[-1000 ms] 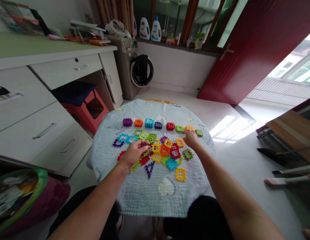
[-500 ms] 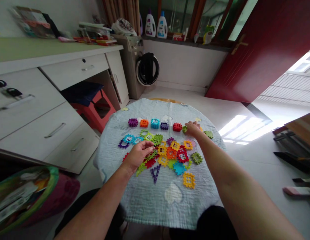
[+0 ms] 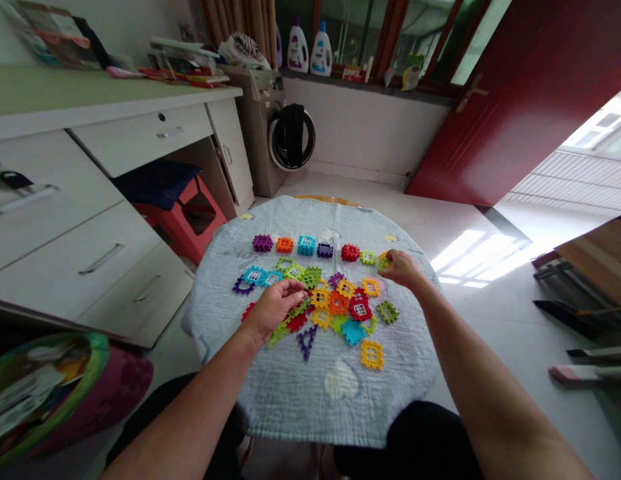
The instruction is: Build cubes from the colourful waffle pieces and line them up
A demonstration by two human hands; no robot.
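Interlocking plastic building pieces with notched edges lie on the cloth-covered round table (image 3: 340,413). My left hand (image 3: 276,308) hovers low over the left of the heap, its fingers loosely bent beside a green piece (image 3: 301,308); no held piece shows. My right hand (image 3: 404,268) is at the right end of the far row, its fingertips on a yellow and green building piece (image 3: 385,261) and partly covering it. Just left of that stand a green block (image 3: 368,258) and a red block (image 3: 350,253). An orange piece (image 3: 339,303) lies mid-heap.
The far row continues left with a dark blue block (image 3: 325,250), a light blue block (image 3: 307,245), an orange block (image 3: 285,245) and a purple block (image 3: 263,243). A yellow window piece (image 3: 372,355) lies nearest me. A filled bin (image 3: 103,393) stands at lower left.
My right hand has shifted right along the row, uncovering the green block beside the red one. My left hand stays over the heap. The whole view has shifted slightly.
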